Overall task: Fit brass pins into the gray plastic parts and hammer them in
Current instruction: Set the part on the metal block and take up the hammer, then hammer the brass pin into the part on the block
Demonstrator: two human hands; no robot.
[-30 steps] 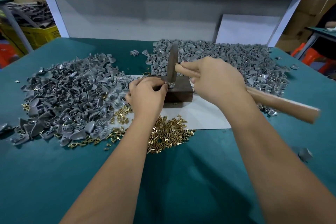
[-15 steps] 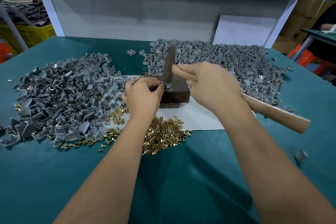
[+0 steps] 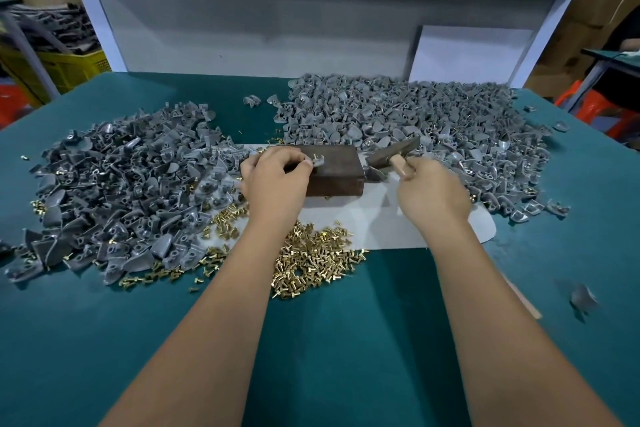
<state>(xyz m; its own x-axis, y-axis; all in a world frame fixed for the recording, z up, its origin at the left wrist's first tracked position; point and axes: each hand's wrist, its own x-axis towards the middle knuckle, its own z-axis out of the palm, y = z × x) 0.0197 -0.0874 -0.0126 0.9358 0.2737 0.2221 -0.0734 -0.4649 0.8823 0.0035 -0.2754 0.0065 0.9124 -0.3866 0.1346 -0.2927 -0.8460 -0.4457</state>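
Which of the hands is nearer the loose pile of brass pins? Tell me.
Left. The left hand is just beyond the pile of brass pins, its forearm passing over the pile's left part. The right hand grips the hammer farther off to the right.

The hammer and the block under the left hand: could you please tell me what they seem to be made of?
Hammer: dull gray head, likely steel; pale handle with a matte look, probably bare wood. Block: dark brown, sharp-edged, faintly sheened; it could be stained hardwood or rusty metal, the view cannot settle it.
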